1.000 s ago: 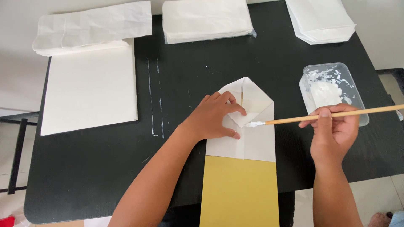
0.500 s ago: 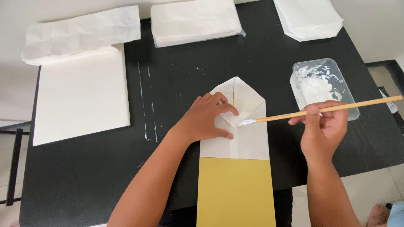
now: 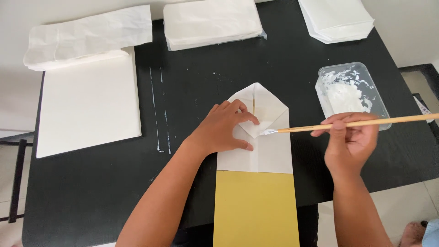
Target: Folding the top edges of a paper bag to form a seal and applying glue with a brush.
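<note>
White paste coats the tip of a thin wooden brush, pinched between thumb and fingers of the right hand partway along the stick. Handle runs out past the grip to the right; the bristle end reaches left and touches the folded white flap of a paper bag. Left hand lies flat on that bag, fingers spread and pressing the folded end down, holding nothing; brush tip sits just beside its fingertips. Bag is white at the folded end, yellow nearer the person, lying on a black table. Just beyond the right hand's grip, a clear plastic tub with white paste inside. Well away from both hands: a white sheet stack far left, and three piles of white bags along the far edge.
</note>
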